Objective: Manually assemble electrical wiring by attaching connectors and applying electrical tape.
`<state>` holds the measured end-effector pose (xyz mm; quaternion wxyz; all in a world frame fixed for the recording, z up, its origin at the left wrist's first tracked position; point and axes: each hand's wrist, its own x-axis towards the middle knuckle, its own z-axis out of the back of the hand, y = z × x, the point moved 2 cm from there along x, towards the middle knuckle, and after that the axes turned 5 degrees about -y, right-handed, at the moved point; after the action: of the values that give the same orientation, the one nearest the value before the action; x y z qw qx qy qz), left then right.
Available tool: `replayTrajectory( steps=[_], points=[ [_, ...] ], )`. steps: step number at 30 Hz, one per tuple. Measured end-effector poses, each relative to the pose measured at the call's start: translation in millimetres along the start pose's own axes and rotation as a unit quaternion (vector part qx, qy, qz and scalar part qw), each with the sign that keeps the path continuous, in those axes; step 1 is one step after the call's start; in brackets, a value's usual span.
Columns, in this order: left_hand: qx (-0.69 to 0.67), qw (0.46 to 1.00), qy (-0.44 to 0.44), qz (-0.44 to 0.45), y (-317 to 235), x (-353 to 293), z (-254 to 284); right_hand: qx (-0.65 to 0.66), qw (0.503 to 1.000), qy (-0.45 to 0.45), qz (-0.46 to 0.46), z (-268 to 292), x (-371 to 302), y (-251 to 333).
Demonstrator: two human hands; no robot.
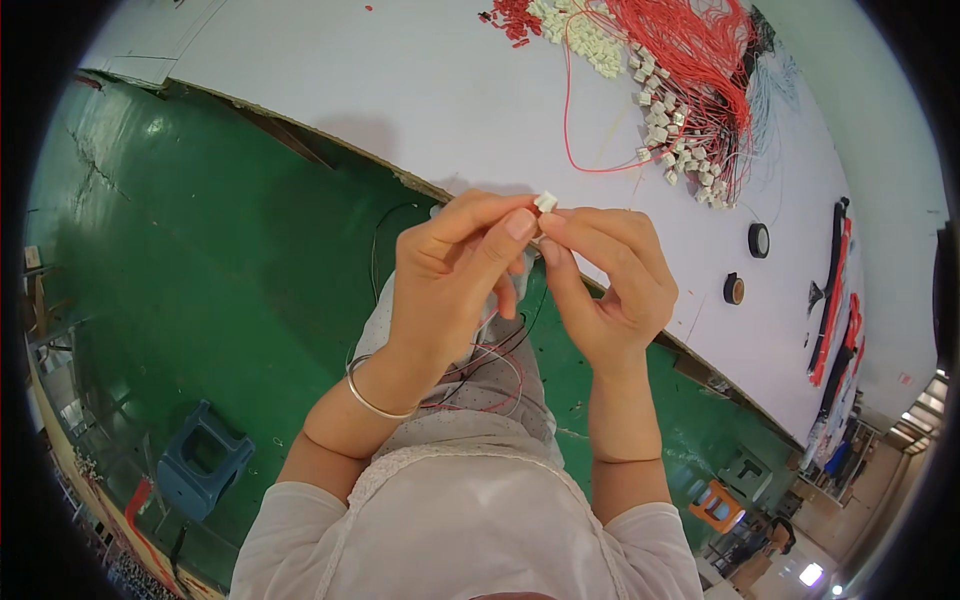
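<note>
A small white plastic wire connector is held up in front of me at the table's near edge. My left hand pinches it from the left between thumb and forefinger, the other fingers loosely curled. The fingertips of my right hand close together just below the connector's right side; what lies between them is hidden. Thin red, white and black wires hang below my hands and loop over my lap.
A white table slants across ahead. On it lie red wires ending in white connectors, loose pale connectors, red pieces, two tape rolls and red-black bundles. A blue stool stands lower left.
</note>
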<state>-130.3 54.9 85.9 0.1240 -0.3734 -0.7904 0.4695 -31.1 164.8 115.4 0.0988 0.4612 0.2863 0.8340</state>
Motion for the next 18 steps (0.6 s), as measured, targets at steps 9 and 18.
replayTrajectory(
  steps=[9,18],
  points=[
    [0.080,0.995,0.009,-0.053,-12.8,-15.2,-7.0,0.139,0.965,0.144,-0.169,17.3,25.2,4.1],
    [0.148,0.976,-0.019,-0.160,-1.6,-23.3,-6.9,0.288,0.908,0.109,-0.285,13.8,7.6,0.0]
  ],
)
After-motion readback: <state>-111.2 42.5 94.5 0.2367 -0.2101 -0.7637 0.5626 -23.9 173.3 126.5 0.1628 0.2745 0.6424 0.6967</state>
